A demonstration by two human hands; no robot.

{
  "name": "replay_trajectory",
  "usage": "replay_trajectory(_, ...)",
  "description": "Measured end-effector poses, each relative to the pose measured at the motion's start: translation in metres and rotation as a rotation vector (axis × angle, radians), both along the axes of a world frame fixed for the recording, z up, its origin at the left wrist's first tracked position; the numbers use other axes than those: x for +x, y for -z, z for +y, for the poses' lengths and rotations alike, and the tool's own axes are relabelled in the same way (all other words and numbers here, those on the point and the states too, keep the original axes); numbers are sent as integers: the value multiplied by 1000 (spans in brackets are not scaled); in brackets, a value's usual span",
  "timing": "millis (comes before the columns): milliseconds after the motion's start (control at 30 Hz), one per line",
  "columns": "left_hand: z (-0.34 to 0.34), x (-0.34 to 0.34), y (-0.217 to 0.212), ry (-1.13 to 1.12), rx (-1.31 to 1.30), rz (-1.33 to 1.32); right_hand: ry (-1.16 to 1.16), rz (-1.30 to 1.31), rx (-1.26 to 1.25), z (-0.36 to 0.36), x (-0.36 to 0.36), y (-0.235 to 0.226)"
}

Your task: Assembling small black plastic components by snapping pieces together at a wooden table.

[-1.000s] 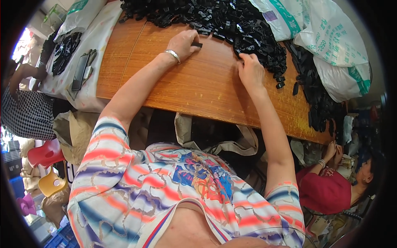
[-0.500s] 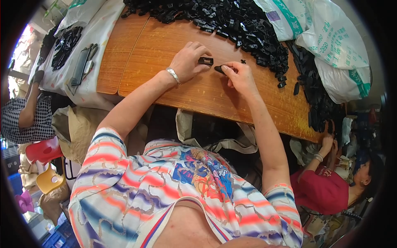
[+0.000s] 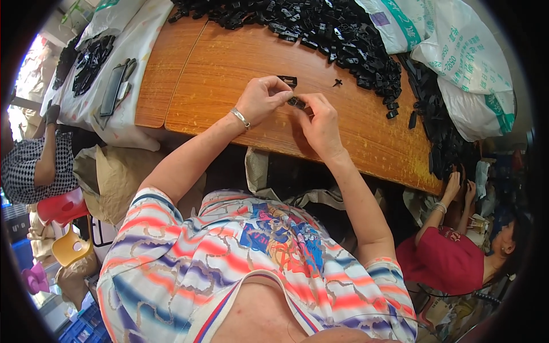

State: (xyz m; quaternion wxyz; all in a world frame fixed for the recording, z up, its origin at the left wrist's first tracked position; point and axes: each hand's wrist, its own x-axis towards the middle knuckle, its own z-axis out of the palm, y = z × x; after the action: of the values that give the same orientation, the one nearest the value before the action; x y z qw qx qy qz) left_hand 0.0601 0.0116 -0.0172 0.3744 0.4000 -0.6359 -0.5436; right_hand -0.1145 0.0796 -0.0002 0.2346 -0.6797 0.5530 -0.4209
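Hands (image 3: 294,106) now together, pinching black clip (image 3: 296,102); earlier apart.

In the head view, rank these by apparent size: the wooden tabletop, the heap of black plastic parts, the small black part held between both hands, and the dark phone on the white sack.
1. wooden tabletop
2. heap of black plastic parts
3. dark phone, though fisheye rim distortion makes this looser
4. small black part, pinched between the left hand and right hand
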Motion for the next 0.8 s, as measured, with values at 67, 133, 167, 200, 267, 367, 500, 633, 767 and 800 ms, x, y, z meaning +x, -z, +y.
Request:
replay_trajectory(67,0,0,-4,-1,7,-51,-9,193,-243,-9,-6,5)
replay_trajectory(133,-5,1,-3,-67,-142,-47,29,176,-146,-18,-11,2)
replay_trajectory(167,-10,5,-5,-117,-234,-158,58,168,-122,-23,-11,-2)
replay_trajectory(200,-16,9,-2,-124,-230,-160,76,167,-128,-30,-11,-3)
replay_trajectory(267,-26,13,1,-166,-672,-399,57,198,-137,-44,-10,-4)
replay_trajectory(367,-32,10,6,-125,-619,-487,14,286,-151,-62,-9,0)
replay_trajectory(500,-35,7,8,-119,-603,-555,-20,404,-183,-74,-9,3)
replay_trajectory(633,-39,10,10,-124,-609,-549,-107,531,-127,-76,-7,-8)
replay_trajectory(767,-40,11,9,-101,-578,-554,-157,716,-224,-67,-2,1)
replay_trajectory(800,-39,11,8,-94,-576,-552,-137,728,-329,-62,0,7)
